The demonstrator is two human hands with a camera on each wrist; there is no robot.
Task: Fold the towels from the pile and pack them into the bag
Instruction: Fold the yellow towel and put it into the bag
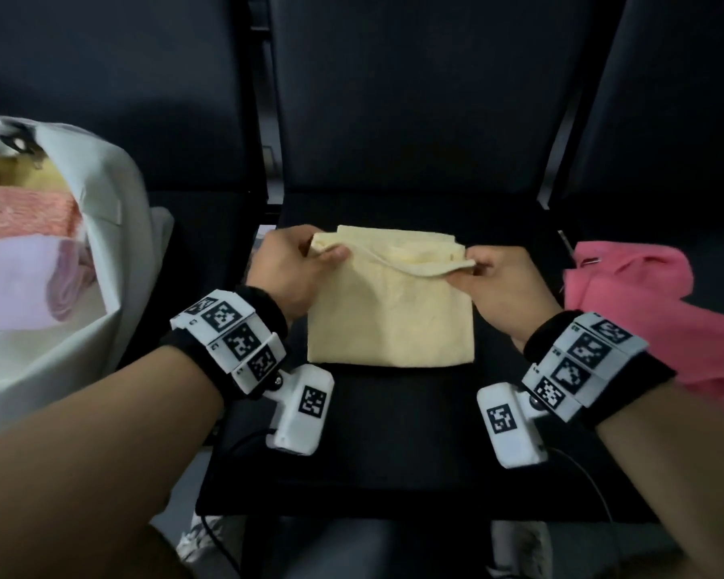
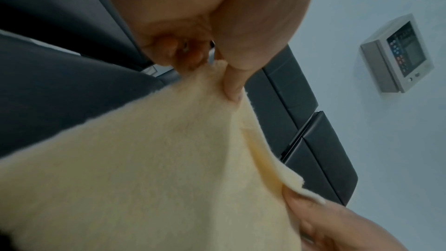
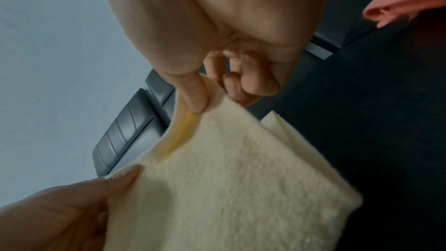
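A pale yellow towel (image 1: 389, 311) lies folded on the black seat (image 1: 393, 432) in front of me. My left hand (image 1: 297, 261) pinches the upper layer's far left corner between thumb and fingers. My right hand (image 1: 498, 277) pinches its far right corner, and that edge is lifted and sags between the hands. Close up, the yellow towel (image 2: 144, 159) is held under my left thumb (image 2: 233, 81). In the right wrist view the yellow towel (image 3: 229, 178) is pinched under my right thumb (image 3: 195, 96). A white bag (image 1: 113, 227) stands open at the left.
Inside the bag lie a folded pink-orange towel (image 1: 22, 211) and a lilac towel (image 1: 17, 282). A loose pink towel (image 1: 644, 311) lies on the seat to the right. Dark seat backs (image 1: 414, 98) rise behind. Cables (image 1: 590, 478) trail over the seat's front.
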